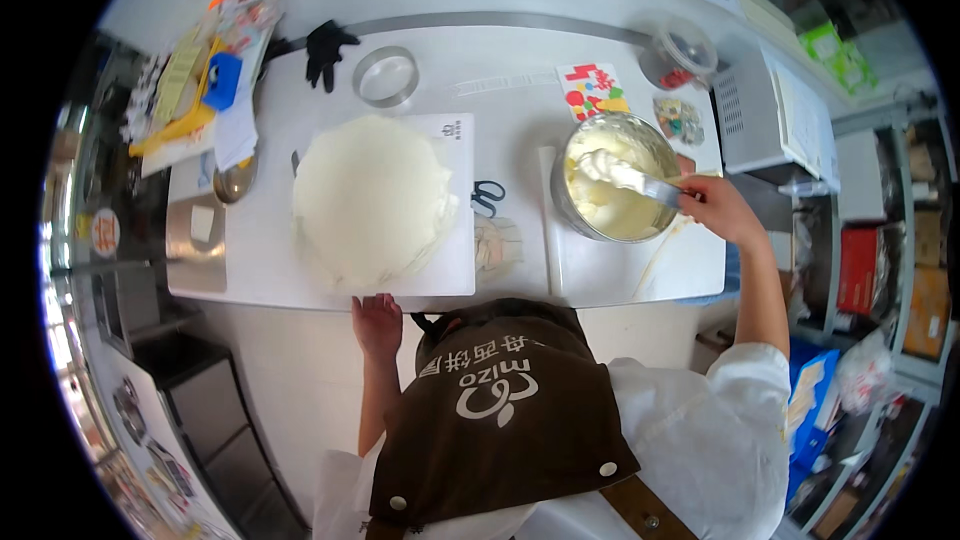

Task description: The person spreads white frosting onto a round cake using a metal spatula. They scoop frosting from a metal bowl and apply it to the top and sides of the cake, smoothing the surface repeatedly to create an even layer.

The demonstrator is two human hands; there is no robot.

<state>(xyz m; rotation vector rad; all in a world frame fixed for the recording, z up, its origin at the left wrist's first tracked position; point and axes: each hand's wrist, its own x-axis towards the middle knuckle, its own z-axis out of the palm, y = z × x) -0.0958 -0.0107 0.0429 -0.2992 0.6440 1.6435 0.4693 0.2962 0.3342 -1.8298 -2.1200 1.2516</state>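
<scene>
My right hand (pixel 709 206) grips a metal spatula (pixel 661 190) whose far end is loaded with white cream. The spatula is over a steel mixing bowl (pixel 564 219) that holds more pale cream (pixel 611 211). At the left stands a large round cake covered in white cream (pixel 371 199), with rough cream along its right side. A white board (pixel 463 270) shows under and beside it. My left hand (pixel 379 319) rests at the table's front edge, just below the cake, and holds nothing that I can see. Whatever supports the cake is mostly hidden.
Dark-handled scissors (pixel 489 196) lie between board and bowl. Behind the cake are a metal ring (pixel 386 76) and a black glove (pixel 328 54). A clear tub (pixel 679 52) and a colourful printed sheet (pixel 592 92) lie behind the bowl. A metal bowl (pixel 235 181) sits left.
</scene>
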